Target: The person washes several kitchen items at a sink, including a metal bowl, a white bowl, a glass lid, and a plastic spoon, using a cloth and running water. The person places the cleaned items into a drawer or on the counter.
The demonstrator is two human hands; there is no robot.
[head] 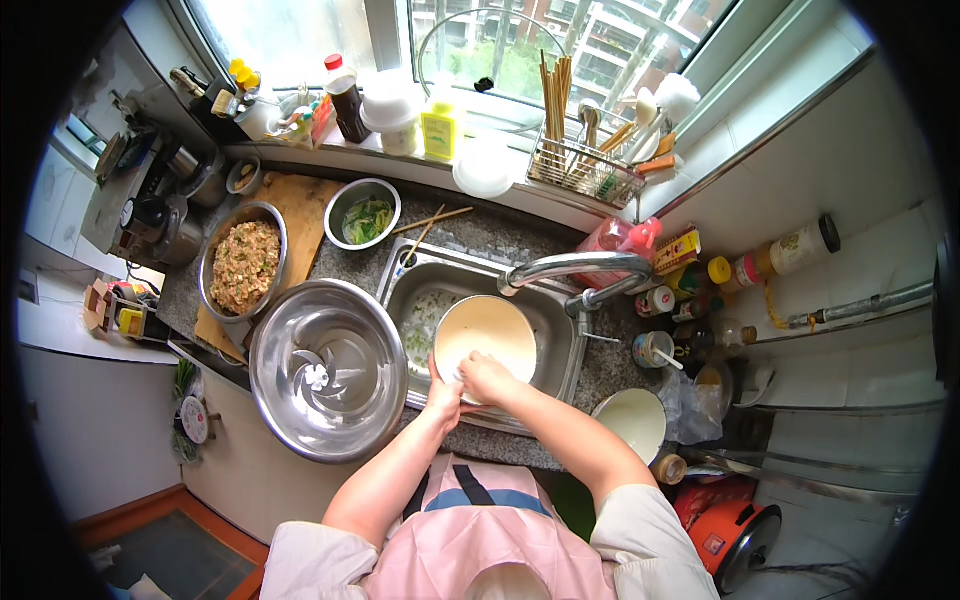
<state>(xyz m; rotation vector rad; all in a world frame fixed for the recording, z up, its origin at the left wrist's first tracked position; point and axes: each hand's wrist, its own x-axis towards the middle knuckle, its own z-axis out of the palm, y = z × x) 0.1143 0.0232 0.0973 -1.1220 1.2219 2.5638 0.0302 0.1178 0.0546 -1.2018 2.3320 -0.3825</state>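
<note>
My left hand [444,399] grips the near-left rim of a cream-coloured bowl [491,322], tilted over the stainless steel sink [555,367]. Inside that bowl, low on its near side, is my right hand [486,376] with its fingers bent against the surface. Something small and whitish shows by the right fingertips; what it is, and whether the hand grips it, is unclear. Green scraps lie on the sink's floor left of the bowl. The chrome faucet [577,262] arches over the sink's right side, and no running water shows.
Left of the sink sits a large steel basin [330,435], beside a bowl of minced filling [247,266] on a wooden cutting board [304,202]. A steel bowl of greens [367,221] and chopsticks [442,219] lie behind. Bottles, jars and another cream bowl [634,424] crowd the right.
</note>
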